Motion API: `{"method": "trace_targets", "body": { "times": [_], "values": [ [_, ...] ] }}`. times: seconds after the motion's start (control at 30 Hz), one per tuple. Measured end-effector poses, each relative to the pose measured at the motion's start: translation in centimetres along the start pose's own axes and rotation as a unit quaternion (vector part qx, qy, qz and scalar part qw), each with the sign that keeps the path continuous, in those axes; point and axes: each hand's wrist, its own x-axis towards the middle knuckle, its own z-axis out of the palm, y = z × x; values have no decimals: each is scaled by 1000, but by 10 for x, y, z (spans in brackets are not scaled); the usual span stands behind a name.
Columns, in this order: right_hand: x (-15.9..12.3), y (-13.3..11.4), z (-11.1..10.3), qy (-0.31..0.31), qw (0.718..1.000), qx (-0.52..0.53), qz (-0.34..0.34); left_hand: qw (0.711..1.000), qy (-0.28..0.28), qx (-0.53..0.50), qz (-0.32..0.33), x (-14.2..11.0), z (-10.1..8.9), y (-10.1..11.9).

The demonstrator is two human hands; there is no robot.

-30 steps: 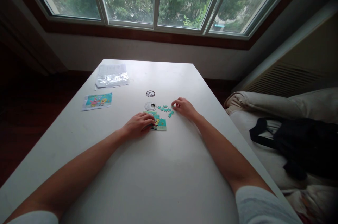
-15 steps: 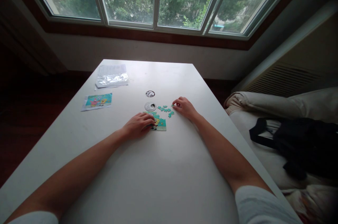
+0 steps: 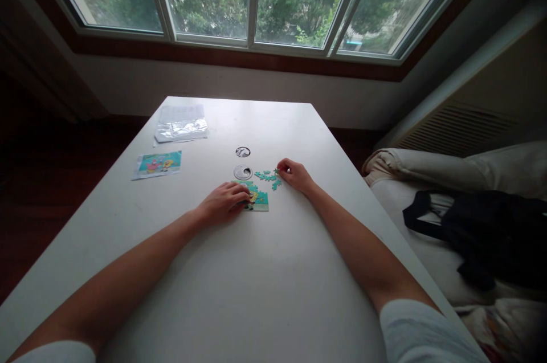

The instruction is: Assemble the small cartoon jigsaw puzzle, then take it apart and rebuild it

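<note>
A partly joined jigsaw puzzle (image 3: 261, 202), mostly teal with a yellow figure, lies on the white table. My left hand (image 3: 222, 202) rests over its left side with the fingers laid out across it, hiding that part. Just beyond the puzzle's right corner, several loose teal puzzle pieces (image 3: 267, 178) are scattered. At the right edge of these, my right hand (image 3: 294, 174) has thumb and forefinger pinched on a small teal puzzle piece (image 3: 276, 171), which is mostly covered by the fingertips.
Two round black-and-white discs (image 3: 243, 172) lie behind the puzzle. A picture card (image 3: 158, 164) with cartoon figures and a clear plastic bag (image 3: 182, 122) are on the left of the table (image 3: 239, 277). Dark clothing (image 3: 491, 237) lies on a pale seat to the right.
My right hand has shifted slightly left and closer to the loose pieces, its fingers still pinched. My left hand stays on the puzzle.
</note>
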Motion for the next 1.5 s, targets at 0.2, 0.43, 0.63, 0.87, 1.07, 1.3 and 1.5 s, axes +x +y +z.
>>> {"method": "trace_targets", "body": {
  "times": [0.2,0.43,0.63,0.87,1.07,1.3,1.5],
  "values": [
    [1,-4,2,27,998,41,25,1000,2,1,2,0,1,-1],
    [1,-18,7,33,994,96,39,1000,-1,8,0,-1,1,-1],
    [0,-30,18,-7,975,218,50,1000,-1,13,1,0,0,0],
    [-2,-44,24,-38,958,279,60,1000,-2,19,1,-1,0,-1],
    [-3,-47,27,-43,952,297,61,1000,2,23,-1,0,1,0],
    [-4,-51,27,-51,958,274,64,1000,-2,19,7,0,0,1],
    [-5,-51,28,-63,956,280,64,1000,-10,20,9,0,1,1]
  ]
}}
